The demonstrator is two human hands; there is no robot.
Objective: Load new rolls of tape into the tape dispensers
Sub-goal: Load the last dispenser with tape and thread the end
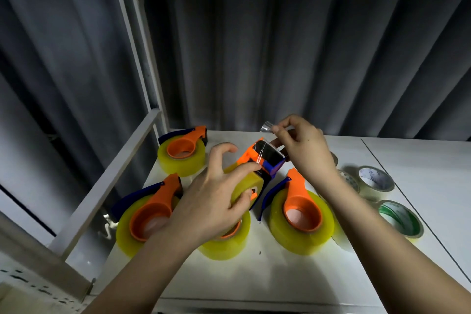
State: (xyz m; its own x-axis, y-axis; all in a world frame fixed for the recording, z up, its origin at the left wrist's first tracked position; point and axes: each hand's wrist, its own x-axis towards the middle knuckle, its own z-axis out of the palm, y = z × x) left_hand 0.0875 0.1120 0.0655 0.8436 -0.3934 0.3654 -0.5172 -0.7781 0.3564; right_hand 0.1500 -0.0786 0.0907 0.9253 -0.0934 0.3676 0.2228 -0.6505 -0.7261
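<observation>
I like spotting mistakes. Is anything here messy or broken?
Nothing looks broken or spilled. The left hand holds a dispenser up off the table, and the right hand pinches the tape end. The loaded dispensers and spare rolls lie loosely, not in rows.

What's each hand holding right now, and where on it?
The left hand grips the roll of the raised dispenser around its sides. The right hand pinches the tape end above its cutter.
</observation>
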